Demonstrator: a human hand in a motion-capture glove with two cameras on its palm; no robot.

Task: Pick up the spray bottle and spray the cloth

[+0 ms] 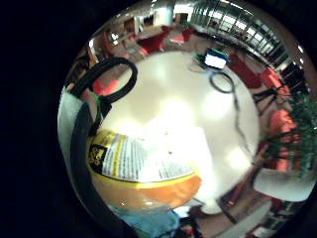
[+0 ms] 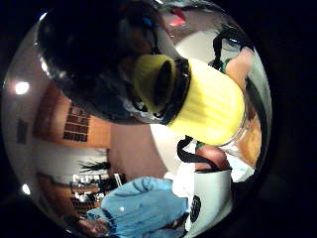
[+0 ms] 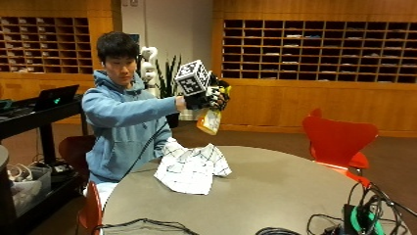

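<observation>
From across the room, the gloved right hand [image 3: 203, 99] grips the spray bottle [image 3: 210, 119] aloft, above the checked cloth [image 3: 191, 168] crumpled on the table [image 3: 280, 191], presumably for aiming down. The little-finger palm view shows its label [image 1: 138, 161] close (clearly held); the thumb-side view shows its yellow collar [image 2: 208, 101].

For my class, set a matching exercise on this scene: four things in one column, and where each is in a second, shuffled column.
Things
1. bottle
2. cloth
3. red chair
4. laptop

Places
A. on the black cart at the person's side
B. crumpled on the round table
C. held up in the air by the right hand
D. standing beside the table, away from the person

Pairs: 1-C, 2-B, 3-D, 4-A
</observation>
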